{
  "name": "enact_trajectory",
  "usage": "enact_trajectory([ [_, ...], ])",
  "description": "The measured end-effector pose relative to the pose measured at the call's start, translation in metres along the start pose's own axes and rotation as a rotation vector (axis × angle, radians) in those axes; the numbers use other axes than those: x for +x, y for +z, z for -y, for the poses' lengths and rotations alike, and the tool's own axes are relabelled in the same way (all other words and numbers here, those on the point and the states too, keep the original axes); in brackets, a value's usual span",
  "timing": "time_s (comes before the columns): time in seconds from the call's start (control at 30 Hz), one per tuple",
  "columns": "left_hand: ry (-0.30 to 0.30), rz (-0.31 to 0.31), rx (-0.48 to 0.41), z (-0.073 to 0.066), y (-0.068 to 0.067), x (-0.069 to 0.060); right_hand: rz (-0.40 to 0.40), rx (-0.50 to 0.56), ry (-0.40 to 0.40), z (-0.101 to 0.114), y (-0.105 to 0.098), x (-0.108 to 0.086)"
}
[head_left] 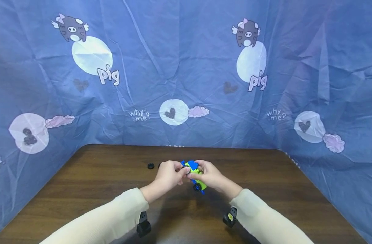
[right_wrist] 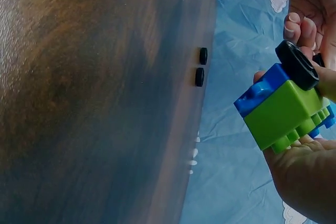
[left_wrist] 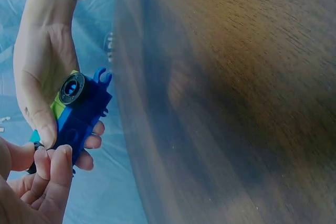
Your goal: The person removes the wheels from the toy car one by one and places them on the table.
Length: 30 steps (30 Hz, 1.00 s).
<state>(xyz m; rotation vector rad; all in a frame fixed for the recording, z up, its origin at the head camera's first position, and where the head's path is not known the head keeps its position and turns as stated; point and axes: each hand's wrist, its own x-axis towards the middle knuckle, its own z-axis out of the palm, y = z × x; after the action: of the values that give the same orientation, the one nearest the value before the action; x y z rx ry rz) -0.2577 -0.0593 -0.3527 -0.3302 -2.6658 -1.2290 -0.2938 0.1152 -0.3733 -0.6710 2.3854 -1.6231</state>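
A blue and lime-green block vehicle (head_left: 199, 183) is held above the table between both hands. The right hand (head_left: 211, 174) grips its body, thumb on one side and fingers on the other, as the left wrist view shows. The left hand (head_left: 168, 176) pinches a black wheel at the vehicle's side; in the left wrist view the wheel (left_wrist: 32, 167) is mostly hidden by the fingertips. Another black wheel (left_wrist: 73, 88) sits on the vehicle near a blue hook-shaped end. In the right wrist view a black wheel (right_wrist: 297, 65) stands against the green block (right_wrist: 283, 114).
Two loose black wheels (right_wrist: 203, 56) (right_wrist: 199, 77) lie on the brown table (head_left: 112, 176) near its far edge, left of the hands in the head view. A blue printed cloth (head_left: 179, 67) hangs behind and beside the table.
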Motion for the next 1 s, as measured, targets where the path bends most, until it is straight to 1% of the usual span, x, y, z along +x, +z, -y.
enact_trajectory([
  [0.03, 0.004, 0.001, 0.0, 0.0, 0.001, 0.0, -0.013, -0.045, -0.016, 0.0, 0.001, 0.0],
  [0.07, 0.013, 0.006, -0.005, -0.002, 0.002, -0.001, -0.017, -0.067, -0.025, 0.0, 0.002, 0.0],
  [0.13, 0.029, 0.021, -0.022, -0.004, 0.004, 0.0, -0.021, -0.1, -0.035, 0.001, 0.003, 0.0],
  [0.2, 0.046, 0.035, -0.038, -0.006, 0.004, 0.001, -0.025, -0.12, -0.027, 0.002, 0.003, 0.0],
  [0.27, 0.059, 0.043, -0.051, -0.007, 0.004, 0.002, -0.013, -0.069, 0.001, 0.003, 0.003, 0.001],
  [0.37, 0.058, 0.059, -0.06, -0.006, 0.001, 0.004, -0.022, -0.058, 0.028, 0.004, 0.002, 0.001],
  [0.53, 0.052, 0.107, -0.109, -0.004, -0.004, 0.003, -0.011, -0.041, 0.035, 0.005, 0.0, 0.001],
  [0.63, 0.057, 0.104, -0.124, -0.005, -0.007, 0.003, -0.014, -0.022, 0.031, 0.005, 0.0, 0.001],
  [0.8, 0.044, 0.095, -0.156, -0.005, -0.009, 0.002, -0.028, 0.016, 0.035, 0.001, -0.001, 0.001],
  [0.9, 0.036, 0.109, -0.212, -0.004, -0.009, 0.001, -0.028, 0.04, 0.038, -0.001, -0.002, 0.001],
  [1.0, 0.012, 0.123, -0.319, -0.003, -0.01, 0.001, -0.027, 0.059, 0.052, -0.002, -0.004, 0.001],
])
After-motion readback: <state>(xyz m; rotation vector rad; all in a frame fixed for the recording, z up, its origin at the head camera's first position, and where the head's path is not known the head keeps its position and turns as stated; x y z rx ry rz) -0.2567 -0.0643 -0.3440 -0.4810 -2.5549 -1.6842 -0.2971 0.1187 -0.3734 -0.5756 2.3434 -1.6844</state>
